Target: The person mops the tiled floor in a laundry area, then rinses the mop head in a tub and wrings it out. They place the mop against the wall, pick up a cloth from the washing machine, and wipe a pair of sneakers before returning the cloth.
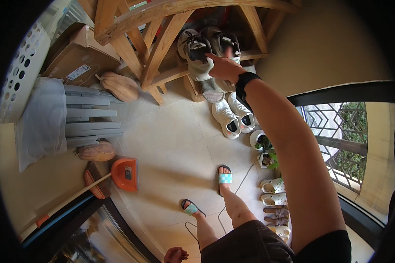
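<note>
My right hand (226, 67), with a black band at the wrist, reaches to a pair of beige sneakers with dark laces. One finger points at the collar of the left sneaker (200, 70); another, blurred, is over the opening of the right sneaker (235, 46). Whether the fingers grip the shoes cannot be made out. Both sneakers are at the foot of a wooden frame (166, 47), heels towards me. Below them shows a grey slipper (214, 95), and nearer stand white sneakers (225, 118). Low at the bottom edge, my left hand (176, 255) hangs half curled, with nothing visible in it.
Potted plants (257, 139), pale clogs (272, 186) and sandals (276, 213) line the right side. A cable (242, 184) crosses the tiles by my feet. At left are squashes (121, 87), a cardboard box (80, 62), grey plastic slats (92, 113), a broom (97, 180) and an orange dustpan (123, 174).
</note>
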Tool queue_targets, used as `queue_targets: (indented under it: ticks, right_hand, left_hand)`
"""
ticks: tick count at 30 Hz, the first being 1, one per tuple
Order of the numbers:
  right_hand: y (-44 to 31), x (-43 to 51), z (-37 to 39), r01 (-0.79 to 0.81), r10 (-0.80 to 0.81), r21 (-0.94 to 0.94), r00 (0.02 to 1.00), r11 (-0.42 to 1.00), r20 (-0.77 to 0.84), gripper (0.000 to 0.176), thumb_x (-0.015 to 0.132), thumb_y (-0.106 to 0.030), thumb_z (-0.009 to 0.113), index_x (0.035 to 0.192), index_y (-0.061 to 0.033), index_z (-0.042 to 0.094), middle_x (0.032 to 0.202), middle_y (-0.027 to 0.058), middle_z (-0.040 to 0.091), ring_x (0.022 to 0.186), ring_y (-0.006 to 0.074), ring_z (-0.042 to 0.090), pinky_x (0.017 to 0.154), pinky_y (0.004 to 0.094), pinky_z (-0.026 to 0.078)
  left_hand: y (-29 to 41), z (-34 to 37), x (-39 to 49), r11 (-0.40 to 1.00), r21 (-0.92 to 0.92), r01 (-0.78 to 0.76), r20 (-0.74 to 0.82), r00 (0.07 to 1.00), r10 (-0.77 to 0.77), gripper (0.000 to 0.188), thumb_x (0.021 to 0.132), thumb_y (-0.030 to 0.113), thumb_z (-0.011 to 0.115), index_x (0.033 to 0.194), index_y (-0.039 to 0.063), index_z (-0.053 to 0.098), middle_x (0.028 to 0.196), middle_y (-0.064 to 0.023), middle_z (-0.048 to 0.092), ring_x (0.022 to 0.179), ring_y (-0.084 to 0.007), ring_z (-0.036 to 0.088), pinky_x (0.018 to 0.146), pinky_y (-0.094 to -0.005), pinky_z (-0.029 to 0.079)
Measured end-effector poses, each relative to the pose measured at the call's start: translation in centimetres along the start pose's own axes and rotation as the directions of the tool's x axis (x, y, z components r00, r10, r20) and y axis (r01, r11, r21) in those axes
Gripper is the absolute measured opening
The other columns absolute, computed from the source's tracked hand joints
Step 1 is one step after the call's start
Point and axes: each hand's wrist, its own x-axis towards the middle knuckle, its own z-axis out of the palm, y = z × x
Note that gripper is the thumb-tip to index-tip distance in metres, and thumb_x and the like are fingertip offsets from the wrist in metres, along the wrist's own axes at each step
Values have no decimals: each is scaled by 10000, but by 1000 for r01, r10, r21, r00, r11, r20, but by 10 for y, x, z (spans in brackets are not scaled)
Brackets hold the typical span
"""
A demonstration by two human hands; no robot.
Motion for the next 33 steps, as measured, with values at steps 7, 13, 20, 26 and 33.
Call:
queue_targets:
  ticks: [7,13,20,26,33]
  right_hand:
    - [10,30,-9,66,-53,-98,990,993,133,621,708,-196,484,1321,-225,387,1272,98,490,1202,354,408,932,418,398]
    - [14,34,13,59,-71,-126,993,990,-90,581,657,-382,680,1195,-241,513,1210,229,439,1035,317,537,831,383,471]
    - [36,-55,47,167,-205,-224,966,960,-155,363,720,-334,661,1034,-178,568,1174,216,434,778,299,620,621,390,508]
    - [48,-217,91,361,-407,-266,902,894,-143,171,780,-232,548,946,-216,585,1210,234,440,517,238,610,423,357,476]
    - [14,-368,144,381,-415,-181,881,907,-227,115,752,-202,522,853,-215,575,1104,163,499,453,160,572,377,288,439]
  left_hand:
    - [3,24,-2,1000,-24,1,-40,999,-2,192,843,166,604,963,18,579,802,-84,609,715,-179,584,633,-277,465]
    - [4,38,-5,999,-29,22,-53,998,-23,177,854,151,584,971,17,579,817,-81,611,733,-181,585,645,-274,463]
    - [24,49,6,980,164,-110,64,993,100,122,868,97,529,941,2,553,763,-79,597,729,-186,592,646,-275,472]
    - [87,91,24,816,360,-451,433,856,282,281,868,41,527,1144,-1,497,1004,-100,563,895,-158,542,812,-275,443]
    - [87,172,34,633,302,-713,680,627,381,417,847,103,583,1213,-29,434,1137,-151,499,1019,-189,499,867,-286,419]
